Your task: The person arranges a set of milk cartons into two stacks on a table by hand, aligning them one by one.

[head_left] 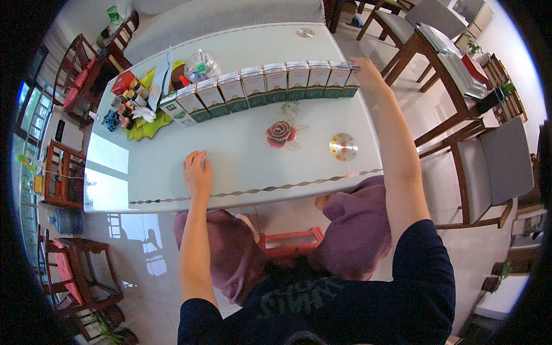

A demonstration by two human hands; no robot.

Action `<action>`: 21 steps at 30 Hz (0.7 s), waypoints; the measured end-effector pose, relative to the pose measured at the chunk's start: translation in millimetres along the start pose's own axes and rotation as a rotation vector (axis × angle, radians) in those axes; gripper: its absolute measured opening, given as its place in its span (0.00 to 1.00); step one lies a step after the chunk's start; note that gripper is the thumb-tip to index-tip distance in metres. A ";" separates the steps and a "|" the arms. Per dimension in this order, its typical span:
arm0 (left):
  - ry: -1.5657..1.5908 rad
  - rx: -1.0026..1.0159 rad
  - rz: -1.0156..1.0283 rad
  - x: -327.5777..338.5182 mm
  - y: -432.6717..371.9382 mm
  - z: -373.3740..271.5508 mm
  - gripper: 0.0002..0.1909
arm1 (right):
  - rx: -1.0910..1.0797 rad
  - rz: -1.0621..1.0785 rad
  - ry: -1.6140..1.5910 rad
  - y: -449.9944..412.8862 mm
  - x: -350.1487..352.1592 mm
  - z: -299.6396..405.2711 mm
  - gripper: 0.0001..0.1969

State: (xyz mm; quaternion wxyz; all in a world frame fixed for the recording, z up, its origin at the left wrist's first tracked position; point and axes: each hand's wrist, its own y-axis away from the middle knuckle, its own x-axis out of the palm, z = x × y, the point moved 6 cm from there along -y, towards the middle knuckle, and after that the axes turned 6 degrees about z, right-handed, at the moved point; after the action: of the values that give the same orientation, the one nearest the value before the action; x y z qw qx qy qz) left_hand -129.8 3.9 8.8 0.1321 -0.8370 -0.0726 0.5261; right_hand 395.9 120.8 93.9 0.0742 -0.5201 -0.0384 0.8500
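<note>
A row of several upright white-and-green cartons (276,82) runs across the glass-topped table (233,151). My right hand (364,73) is at the right end of the row, its fingers at the top of the last carton (351,82); whether they grip it is unclear. At the row's left end a carton with a greener front (177,110) leans at an angle. My left hand (198,172) rests on the glass near the front edge, fingers slightly curled and holding nothing. A printed rose (280,134) decorates the tabletop between the row and me.
On the table's left stand a green leaf-shaped tray (148,127) with small bottles and jars, a red box (123,83) and a clear plastic container (202,67). Beyond the table is a grey-covered sofa (224,19). A grey chair (493,164) and a wooden table with papers are on the right.
</note>
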 end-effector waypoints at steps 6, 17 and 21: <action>0.002 -0.002 0.004 -0.3 -1.7 -3.2 0.12 | -0.060 0.018 -0.020 -8.3 3.3 -12.1 0.25; -0.009 -0.005 -0.009 -1.4 -2.2 -2.0 0.11 | -0.002 0.094 -0.013 -3.3 4.8 -3.2 0.31; -0.010 -0.007 -0.010 -2.5 -1.3 -0.4 0.11 | 0.059 0.119 0.084 2.4 1.9 15.8 0.30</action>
State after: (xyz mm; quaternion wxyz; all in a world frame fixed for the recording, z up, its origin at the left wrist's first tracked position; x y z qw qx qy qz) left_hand -130.6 4.5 11.5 0.1315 -0.8345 -0.0793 0.5292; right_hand 380.8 118.9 99.1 0.0403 -0.5544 0.0211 0.8310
